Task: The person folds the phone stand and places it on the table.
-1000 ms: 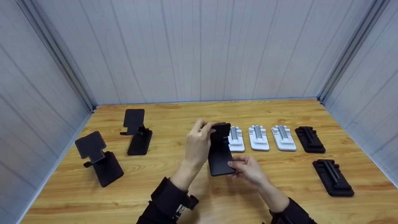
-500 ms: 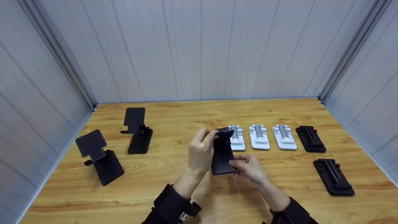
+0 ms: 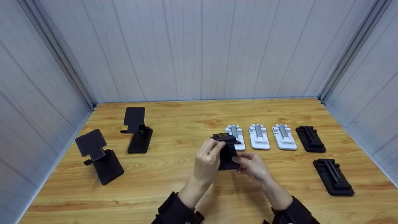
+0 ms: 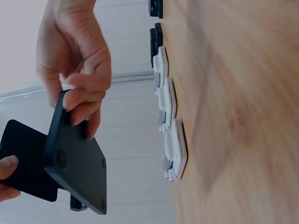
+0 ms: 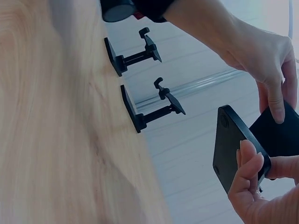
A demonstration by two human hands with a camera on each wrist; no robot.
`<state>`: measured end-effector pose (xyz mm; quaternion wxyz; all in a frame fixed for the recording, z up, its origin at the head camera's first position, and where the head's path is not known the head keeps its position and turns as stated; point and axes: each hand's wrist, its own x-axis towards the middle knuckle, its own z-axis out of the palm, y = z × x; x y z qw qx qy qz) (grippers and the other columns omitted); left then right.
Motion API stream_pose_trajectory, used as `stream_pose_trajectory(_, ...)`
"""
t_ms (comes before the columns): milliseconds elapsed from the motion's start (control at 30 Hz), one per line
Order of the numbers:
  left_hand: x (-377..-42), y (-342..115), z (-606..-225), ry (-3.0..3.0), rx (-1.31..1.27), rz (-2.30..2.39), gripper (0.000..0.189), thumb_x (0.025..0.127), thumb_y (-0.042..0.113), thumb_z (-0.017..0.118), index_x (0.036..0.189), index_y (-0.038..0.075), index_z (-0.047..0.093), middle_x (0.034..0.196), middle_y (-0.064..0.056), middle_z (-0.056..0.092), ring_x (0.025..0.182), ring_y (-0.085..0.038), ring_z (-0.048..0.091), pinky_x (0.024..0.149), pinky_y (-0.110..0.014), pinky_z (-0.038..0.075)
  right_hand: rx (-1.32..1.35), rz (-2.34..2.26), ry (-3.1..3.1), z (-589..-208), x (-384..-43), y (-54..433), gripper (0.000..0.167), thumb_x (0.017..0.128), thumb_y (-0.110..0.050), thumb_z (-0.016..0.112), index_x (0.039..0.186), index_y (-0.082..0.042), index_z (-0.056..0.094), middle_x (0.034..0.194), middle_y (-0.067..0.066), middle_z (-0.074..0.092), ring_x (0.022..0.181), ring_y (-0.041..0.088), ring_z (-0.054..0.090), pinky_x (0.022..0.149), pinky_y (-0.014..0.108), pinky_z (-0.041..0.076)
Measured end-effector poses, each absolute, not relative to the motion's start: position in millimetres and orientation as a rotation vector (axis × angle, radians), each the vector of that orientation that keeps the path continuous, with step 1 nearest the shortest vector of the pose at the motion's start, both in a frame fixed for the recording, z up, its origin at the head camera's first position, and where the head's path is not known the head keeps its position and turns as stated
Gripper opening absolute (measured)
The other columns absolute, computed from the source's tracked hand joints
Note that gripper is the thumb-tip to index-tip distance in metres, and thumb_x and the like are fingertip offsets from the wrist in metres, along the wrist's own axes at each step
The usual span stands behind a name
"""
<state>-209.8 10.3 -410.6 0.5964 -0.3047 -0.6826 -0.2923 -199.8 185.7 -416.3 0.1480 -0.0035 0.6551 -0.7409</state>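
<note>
Black phone stand [image 3: 227, 159] is off the desk [image 3: 155, 196], between both hands, near the leftmost white stand [image 3: 238, 141]. Base [image 4: 81, 158] runs lengthwise roughly away from the person; plate [image 4: 29, 161] sits at the far end, angled to the base, almost edge-on in the head view. That angle looks like the relation to watch. Left hand [image 3: 207, 161] is the nearer to the plate, fingers pinching it, back of the hand toward the head camera, forearm reaching up from below. Right hand [image 3: 254, 167] comes in from the right, fingers closed on the base's near end: thumb on the upper face, others beneath. Both grips narrow; base appears to be steadied from the right, plate controlled from the left.
</note>
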Motion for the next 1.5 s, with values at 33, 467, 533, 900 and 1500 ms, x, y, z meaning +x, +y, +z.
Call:
stream_pose_trajectory(33, -209.1, 11.1, -411.9, -1.583, -0.709, -0.676, 0.042, 0.057, -0.030, 0.083, 0.090, -0.004, 0.077, 0.083, -0.008, 0.063, 0.072, -0.020, 0.063, 0.066, -0.024, 0.061, -0.011, -2.134, 1.880, -415.7, -200.0, 186.6, 0.032, 0.104, 0.001, 0.058, 0.128, 0.021, 0.058, 0.091, 0.003, 0.077, 0.065, 0.009, 0.071, 0.062, 0.017, 0.059)
stream_pose_trajectory(467, -200.7, 11.9, -417.6, -1.561, -0.763, -0.710, 0.041, 0.056, -0.029, 0.081, 0.089, -0.006, 0.078, 0.087, -0.012, 0.068, 0.074, -0.023, 0.065, 0.070, -0.023, 0.063, -0.092, -2.161, 1.781, -413.8, -200.8, 192.8, 0.021, 0.108, 0.000, 0.055, 0.125, 0.009, 0.063, 0.101, 0.005, 0.080, 0.075, 0.011, 0.077, 0.070, 0.021, 0.064)
stream_pose_trajectory(533, -200.2, 10.4, -416.2, -1.542, -0.773, -0.719, 0.032, 0.067, -0.028, 0.078, 0.089, -0.006, 0.078, 0.087, -0.013, 0.069, 0.074, -0.023, 0.066, 0.070, -0.024, 0.064, -0.162, -2.134, 1.769, -414.2, -202.0, 195.0, 0.032, 0.109, -0.003, 0.055, 0.136, 0.014, 0.056, 0.107, 0.006, 0.081, 0.081, 0.011, 0.079, 0.075, 0.022, 0.066)
stream_pose_trajectory(900, -194.5, 8.1, -418.8, -1.498, -0.819, -0.728, 0.039, 0.112, -0.003, 0.046, 0.088, -0.007, 0.076, 0.085, -0.012, 0.067, 0.071, -0.022, 0.066, 0.070, -0.023, 0.064, -0.292, -2.091, 1.691, -409.5, -207.9, 204.0, 0.039, 0.120, -0.025, 0.039, 0.115, -0.013, 0.076, 0.102, -0.006, 0.080, 0.093, 0.007, 0.076, 0.082, 0.023, 0.064)
stream_pose_trajectory(1500, -171.0, 3.4, -426.5, -1.814, -0.792, -0.979, 0.031, 0.097, 0.010, 0.082, 0.119, -0.008, 0.072, 0.108, -0.017, 0.073, 0.093, -0.029, 0.076, 0.088, -0.032, 0.068, -0.162, -2.094, 1.796, -405.0, -210.0, 208.6, 0.031, 0.112, -0.018, 0.045, 0.105, -0.016, 0.075, 0.090, -0.008, 0.081, 0.081, 0.006, 0.076, 0.074, 0.026, 0.066)
